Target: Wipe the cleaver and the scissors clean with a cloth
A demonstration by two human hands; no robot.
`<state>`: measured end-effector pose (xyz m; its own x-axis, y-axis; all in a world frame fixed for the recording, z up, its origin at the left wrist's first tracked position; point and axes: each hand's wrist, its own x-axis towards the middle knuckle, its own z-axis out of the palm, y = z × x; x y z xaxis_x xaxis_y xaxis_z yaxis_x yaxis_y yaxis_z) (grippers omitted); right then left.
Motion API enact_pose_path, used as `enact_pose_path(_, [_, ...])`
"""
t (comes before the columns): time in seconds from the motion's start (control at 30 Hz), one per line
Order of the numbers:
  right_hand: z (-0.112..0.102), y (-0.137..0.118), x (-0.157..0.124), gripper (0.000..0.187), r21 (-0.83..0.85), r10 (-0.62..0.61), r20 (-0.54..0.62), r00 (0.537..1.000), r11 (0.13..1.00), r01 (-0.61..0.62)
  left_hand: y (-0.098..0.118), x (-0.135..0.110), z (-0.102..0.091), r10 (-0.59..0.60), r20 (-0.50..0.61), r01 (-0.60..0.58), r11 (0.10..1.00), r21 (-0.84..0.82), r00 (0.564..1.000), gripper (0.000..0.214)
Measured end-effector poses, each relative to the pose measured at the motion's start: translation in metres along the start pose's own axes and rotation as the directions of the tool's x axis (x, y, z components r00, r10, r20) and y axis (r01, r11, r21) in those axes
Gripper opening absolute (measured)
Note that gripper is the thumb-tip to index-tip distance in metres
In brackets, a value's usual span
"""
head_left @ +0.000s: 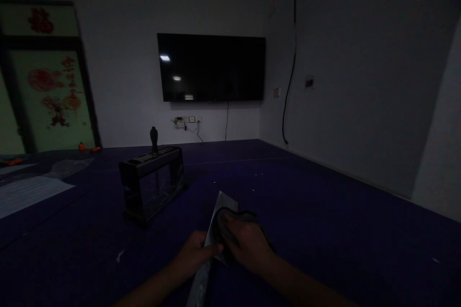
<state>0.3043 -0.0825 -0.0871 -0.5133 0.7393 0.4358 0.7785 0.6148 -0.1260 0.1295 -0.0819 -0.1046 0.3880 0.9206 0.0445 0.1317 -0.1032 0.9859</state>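
Note:
A kitchen knife (226, 198) with a broad, shiny blade slants up and away from me in the middle of the head view. My left hand (196, 254) grips it near its middle, thumb laid across it; a pale grey length runs down below to the bottom edge. Against the blade's right face, my right hand (248, 242) presses a dark grey cloth (247, 216), its fingers closed on the folds. The cloth and fingers hide much of the blade. Left of my hands stands a black knife block (153, 165) with one black handle (154, 139) sticking up from its top.
The dark blue floor covering (317, 230) carries small white scraps. Papers and clear plastic (39, 187) lie at left, with orange items (88, 147) by the door (54, 91). A television (212, 67) hangs on the far wall; a black cable (290, 86) hangs at right.

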Motion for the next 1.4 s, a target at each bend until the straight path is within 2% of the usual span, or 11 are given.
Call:
enact_pose_path(0.27, [0.001,0.002,0.000,0.045,0.047,-0.007,-0.034,0.999,0.999,0.008,-0.003,0.002,-0.002,0.006,0.044,-0.006,1.000,-0.011,0.999,0.045])
enact_pose_path(0.43, [0.004,0.003,0.001,0.046,0.065,-0.025,-0.022,0.999,0.998,0.026,0.000,0.000,-0.001,0.001,0.034,-0.002,1.000,0.029,0.999,0.045])
enact_pose_path(0.67, [0.006,0.003,0.002,0.045,0.041,0.026,-0.027,0.999,0.999,-0.025,0.001,0.001,0.000,0.016,0.060,-0.017,1.000,0.014,0.998,0.044])
enact_pose_path(0.87, [0.003,0.001,0.003,0.042,-0.010,0.081,-0.041,0.996,0.997,-0.082,0.014,-0.006,0.004,-0.017,0.017,0.017,1.000,0.007,1.000,0.042])
enact_pose_path(1.07, [0.005,0.002,0.002,0.042,-0.045,0.089,-0.062,0.994,0.995,-0.092,0.006,-0.002,0.002,-0.017,-0.011,0.017,0.999,-0.047,1.000,0.044])
enact_pose_path(1.27, [0.003,0.001,0.003,0.042,-0.045,0.073,-0.026,0.997,0.996,-0.074,0.001,0.001,-0.002,-0.029,-0.148,0.013,0.994,-0.107,0.989,0.048])
enact_pose_path(1.4, [0.006,0.003,0.002,0.041,-0.004,0.062,-0.053,0.997,0.998,-0.063,0.002,0.000,-0.003,-0.068,-0.183,0.036,0.984,-0.174,0.981,0.047])
